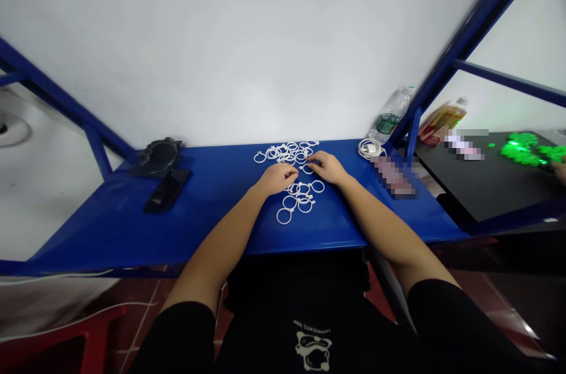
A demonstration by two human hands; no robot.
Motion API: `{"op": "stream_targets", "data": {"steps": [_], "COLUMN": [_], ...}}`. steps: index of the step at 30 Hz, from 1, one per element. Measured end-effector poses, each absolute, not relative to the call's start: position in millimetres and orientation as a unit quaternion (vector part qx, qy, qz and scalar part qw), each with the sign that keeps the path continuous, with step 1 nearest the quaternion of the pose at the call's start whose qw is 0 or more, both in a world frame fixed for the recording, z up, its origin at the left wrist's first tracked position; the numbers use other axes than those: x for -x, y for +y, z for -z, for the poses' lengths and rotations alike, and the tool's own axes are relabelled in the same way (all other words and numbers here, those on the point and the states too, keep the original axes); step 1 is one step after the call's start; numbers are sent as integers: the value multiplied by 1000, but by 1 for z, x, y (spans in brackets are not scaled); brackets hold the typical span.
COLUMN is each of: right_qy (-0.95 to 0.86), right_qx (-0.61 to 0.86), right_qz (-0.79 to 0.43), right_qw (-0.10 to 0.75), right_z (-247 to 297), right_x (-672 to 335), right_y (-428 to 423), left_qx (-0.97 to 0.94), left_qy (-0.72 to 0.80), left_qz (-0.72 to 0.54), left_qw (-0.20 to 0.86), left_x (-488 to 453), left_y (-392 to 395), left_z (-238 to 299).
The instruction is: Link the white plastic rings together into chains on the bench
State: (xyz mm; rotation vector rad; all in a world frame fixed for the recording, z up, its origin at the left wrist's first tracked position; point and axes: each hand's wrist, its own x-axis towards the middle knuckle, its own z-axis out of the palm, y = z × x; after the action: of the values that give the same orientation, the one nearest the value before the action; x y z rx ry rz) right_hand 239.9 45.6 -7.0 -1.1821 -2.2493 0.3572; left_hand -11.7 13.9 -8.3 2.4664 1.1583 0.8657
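Observation:
Thin white plastic rings with small knobs lie on a blue tabletop [221, 203] in two groups. The far group [287, 153] is a loose heap near the wall; the near group [300, 191] is spread in front of my hands. My left hand [278, 178] is closed in a pinch between the groups, and whatever its fingertips hold is too small to make out. Just right of it, my right hand [328, 167] has thumb and fingers closed on a white ring [307, 169], which shows between the two hands.
On the left lie a black phone-like slab [167, 191] and a dark round object [157, 156]. To the right are a coiled white cable [370, 150], a water bottle [391, 117] and a blurred flat item [395, 178]. Blue frame bars flank the table. A person's hand [560, 172] shows beside bright green pieces [522, 147].

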Motion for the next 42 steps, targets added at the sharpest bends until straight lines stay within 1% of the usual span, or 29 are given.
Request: {"op": "stream_targets", "data": {"steps": [2, 6, 8, 10, 13, 16, 20, 24, 32, 36, 42], "right_qy": [-852, -873, -864, -848, -840, -851, -868, -867, -869, -874, -858], "right_qx": [427, 403, 399, 406, 426, 440, 445, 460, 460, 448, 460], "right_qz": [-127, -140, -180, -199, -156, -115, -91, -76, -71, -71, -108], "right_qw": [274, 237, 248, 276, 297, 263, 202, 177, 169, 174, 202], "right_z": [6, 5, 6, 9, 11, 10, 8, 8, 9, 11, 13], "right_x": [-234, -228, -228, -230, -233, -232, -228, -226, -226, -226, -228], "right_y": [42, 36, 37, 40, 45, 47, 44, 42, 43, 45, 46], "left_qx": [-861, -858, -851, -842, -835, -840, -857, -864, -827, -842, -831], "left_qy": [401, 400, 408, 418, 428, 432, 422, 405, 468, 465, 474], "left_qz": [-276, -277, -291, -307, -317, -302, -264, -256, -282, -248, -255], "left_qw": [149, 163, 159, 150, 136, 130, 131, 155, 133, 115, 141], "left_x": [10, 7, 8, 10, 13, 14, 12, 12, 9, 5, 7], "left_y": [13, 11, 11, 14, 18, 21, 20, 18, 18, 19, 22], "left_z": [9, 7, 8, 9, 13, 17, 19, 16, 17, 23, 25]}}
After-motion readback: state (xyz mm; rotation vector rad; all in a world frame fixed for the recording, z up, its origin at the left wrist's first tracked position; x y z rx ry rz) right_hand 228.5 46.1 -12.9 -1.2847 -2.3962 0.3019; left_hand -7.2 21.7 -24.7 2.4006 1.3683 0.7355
